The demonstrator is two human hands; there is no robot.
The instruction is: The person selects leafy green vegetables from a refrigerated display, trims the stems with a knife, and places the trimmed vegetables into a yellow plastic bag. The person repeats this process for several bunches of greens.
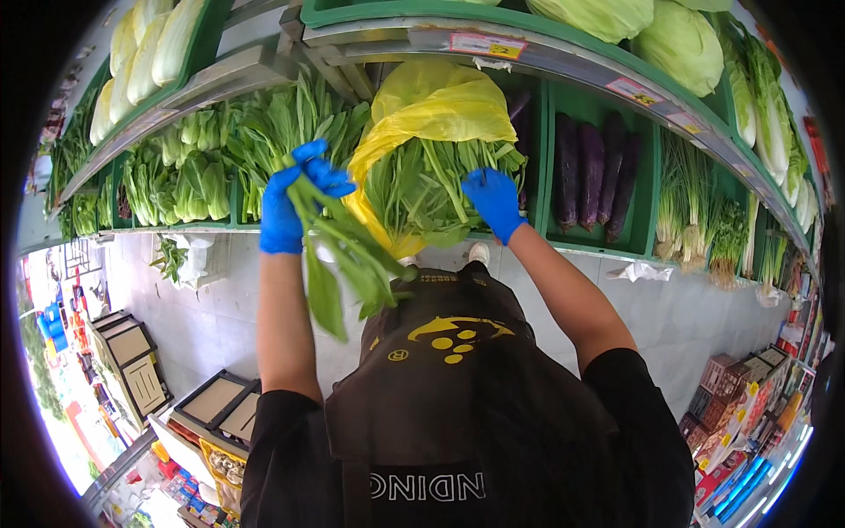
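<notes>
My left hand (304,189), in a blue glove, is closed round the stems of a bunch of leafy greens (339,255). The long leaves hang down toward my apron, slightly blurred. My right hand (493,198), also gloved in blue, is at the right side of an open yellow plastic bag (431,97). Its fingers are curled in over the loose green stems (431,180) lying in the bag's mouth; what they pinch is too small to make out. More of the same greens (299,123) are heaped in the crate just beyond my left hand.
Right of the bag, purple eggplants (598,172) lie in a green crate (651,189), with spring onions (687,194) farther right. Bok choy (198,189) fills a crate at the left. A metal-edged upper shelf (563,53) bears cabbages (678,48). Boxes (136,370) stand behind me.
</notes>
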